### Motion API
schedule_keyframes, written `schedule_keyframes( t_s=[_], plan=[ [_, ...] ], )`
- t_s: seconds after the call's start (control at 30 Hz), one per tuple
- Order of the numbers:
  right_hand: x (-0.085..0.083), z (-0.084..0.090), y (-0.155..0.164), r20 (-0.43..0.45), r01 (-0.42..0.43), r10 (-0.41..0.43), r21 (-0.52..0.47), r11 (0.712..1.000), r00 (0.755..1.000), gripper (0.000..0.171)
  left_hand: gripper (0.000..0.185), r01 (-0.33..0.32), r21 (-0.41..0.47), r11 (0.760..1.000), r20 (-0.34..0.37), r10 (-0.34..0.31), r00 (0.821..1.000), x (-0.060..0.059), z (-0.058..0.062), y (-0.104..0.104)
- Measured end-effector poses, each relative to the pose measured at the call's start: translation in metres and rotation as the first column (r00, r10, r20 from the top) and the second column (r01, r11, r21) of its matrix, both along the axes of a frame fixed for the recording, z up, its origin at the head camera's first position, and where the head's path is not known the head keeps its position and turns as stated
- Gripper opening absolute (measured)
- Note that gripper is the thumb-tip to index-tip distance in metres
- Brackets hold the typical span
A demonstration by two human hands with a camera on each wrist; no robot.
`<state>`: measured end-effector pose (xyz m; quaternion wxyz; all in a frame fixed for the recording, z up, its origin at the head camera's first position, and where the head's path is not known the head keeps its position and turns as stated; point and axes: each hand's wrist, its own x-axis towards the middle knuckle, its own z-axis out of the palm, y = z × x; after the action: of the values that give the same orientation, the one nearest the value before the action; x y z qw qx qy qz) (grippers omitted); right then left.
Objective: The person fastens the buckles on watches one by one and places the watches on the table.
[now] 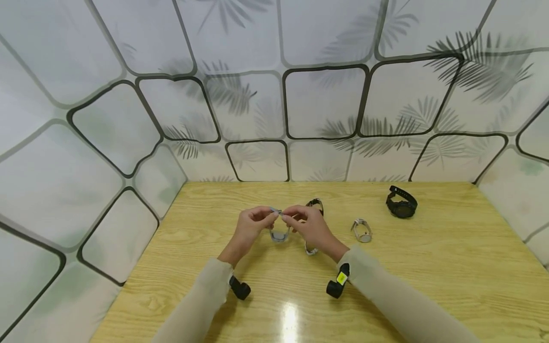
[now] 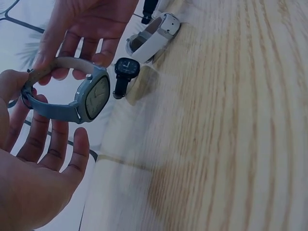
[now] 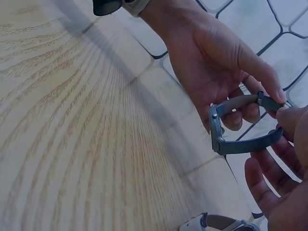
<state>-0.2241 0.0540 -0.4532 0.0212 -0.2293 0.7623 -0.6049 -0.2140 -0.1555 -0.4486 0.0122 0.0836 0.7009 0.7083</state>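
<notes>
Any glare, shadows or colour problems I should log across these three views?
Head view: fairly bright, with a white glare patch on the table at bottom centre and darker shadows along the sleeves; left wrist view: dim with a bluish cast, though the held watch stands out clearly; right wrist view: also dim, a dark shadow band crossing the table diagonally.

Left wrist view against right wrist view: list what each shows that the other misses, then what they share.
Only the left wrist view shows the dial of the blue-grey watch, a black watch beyond it and a dark item at the top edge.

Only the right wrist view shows a black device and some pale cuff at its top edge.

Both share the left hand and right hand holding the blue-grey watch by its strap, the wood-grain tabletop and patterned backdrop. Each also has a pale watch, perhaps not the same one.
</notes>
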Motion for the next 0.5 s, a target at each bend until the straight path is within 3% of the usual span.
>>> schedule_keyframes(
  t_s=[0.13, 0.37, 0.5],
  plan=[
    [0.0002, -0.0019, -0.0007, 0.006, -0.007, 0.007, 0.002, 1.0, 1.0, 0.024, 0.021, 0.026, -0.019, 0.999, -0.002, -0.026, 1.0, 0.001, -0.0003, 0.001],
    [0.0005, -0.0015, 0.0017, 0.042, -0.081, 0.081, -0.007, 0.997, 0.996, 0.031, 0.017, -0.011, 0.01, 1.0, 0.005, 0.011, 1.0, 0.0014, 0.0007, 0.0004],
    [0.0002, -0.0011, 0.0041, 0.032, -0.07, 0.069, 0.014, 0.997, 0.997, 0.03, 0.013, 0.007, 0.025, 1.0, 0.003, -0.007, 1.0, 0.0009, 0.0009, -0.0013]
  ],
)
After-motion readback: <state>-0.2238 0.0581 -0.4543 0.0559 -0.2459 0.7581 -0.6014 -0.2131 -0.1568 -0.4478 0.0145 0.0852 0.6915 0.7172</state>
